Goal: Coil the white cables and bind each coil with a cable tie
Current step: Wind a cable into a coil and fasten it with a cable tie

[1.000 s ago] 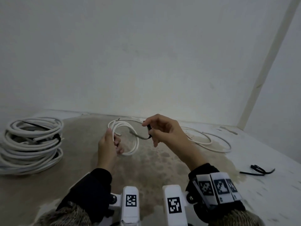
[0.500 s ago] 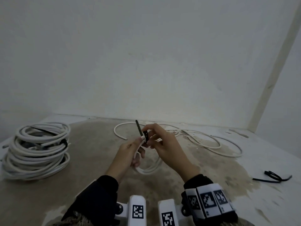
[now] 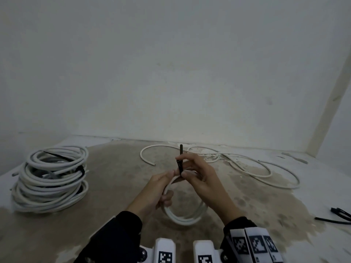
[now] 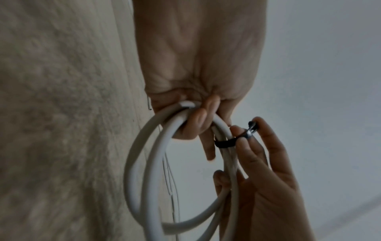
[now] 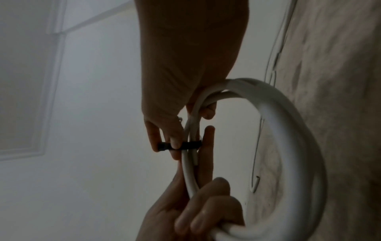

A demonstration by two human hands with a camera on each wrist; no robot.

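Observation:
A small white cable coil (image 3: 185, 218) hangs between both hands above the floor. My left hand (image 3: 161, 186) grips the coil's strands (image 4: 164, 127) with curled fingers. A black cable tie (image 3: 180, 160) is looped round the strands (image 4: 224, 143), its tail pointing straight up. My right hand (image 3: 191, 169) pinches the tie (image 5: 181, 145) between thumb and fingers beside the coil (image 5: 288, 130). How tight the loop is around the strands cannot be told.
A tall stack of bound white coils (image 3: 51, 179) sits at the left. A loose white cable (image 3: 247, 168) sprawls on the floor (image 3: 114, 186) behind the hands. Spare black ties (image 3: 340, 215) lie at the right edge. The wall (image 3: 171, 73) stands close behind.
Both hands drew closer together. The tie went from dangling off the right hand to looped round the coil with its tail upright. The coil now hangs lower under the hands.

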